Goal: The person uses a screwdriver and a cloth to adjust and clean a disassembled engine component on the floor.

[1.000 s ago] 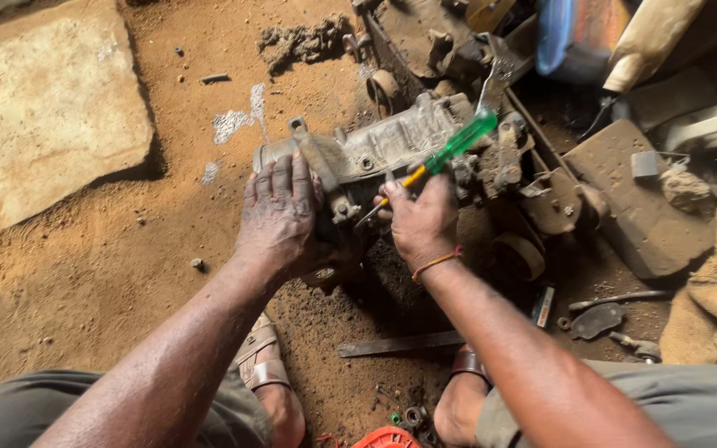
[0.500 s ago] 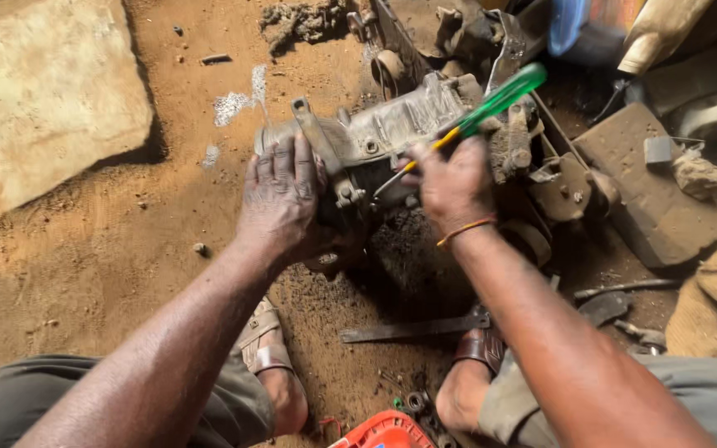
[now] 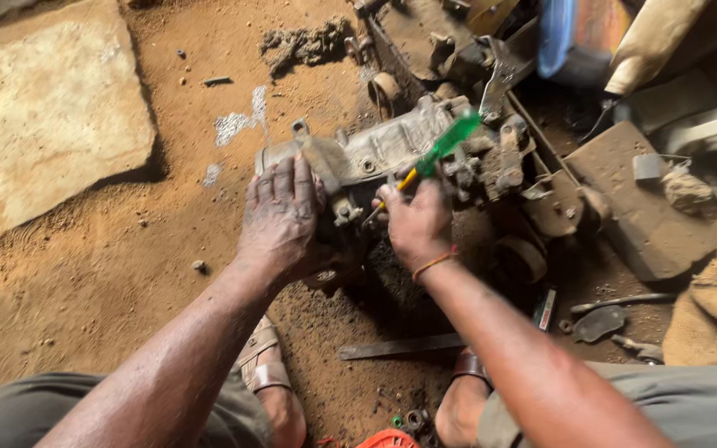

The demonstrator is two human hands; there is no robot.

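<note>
Two bare hands work on a grimy metal engine casing (image 3: 392,153) at frame centre, on the dirt floor.

The left hand (image 3: 280,216) lies flat with fingers spread, pressing the casing's left end. The right hand (image 3: 415,224) is closed around a screwdriver (image 3: 429,158) with a green-and-yellow handle, its tip at the casing. A flat stone slab (image 3: 43,116) fills the upper left; a blue container (image 3: 558,33) stands at the upper right, and a small rectangular label-like piece (image 3: 544,309) lies at the lower right.

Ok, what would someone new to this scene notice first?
Probably the bright green-handled screwdriver, held in the right hand at the centre, its tip against a grimy grey engine casing on the dirt floor. The left hand presses flat on the casing's near end. A pale stone slab lies at upper left.
</note>
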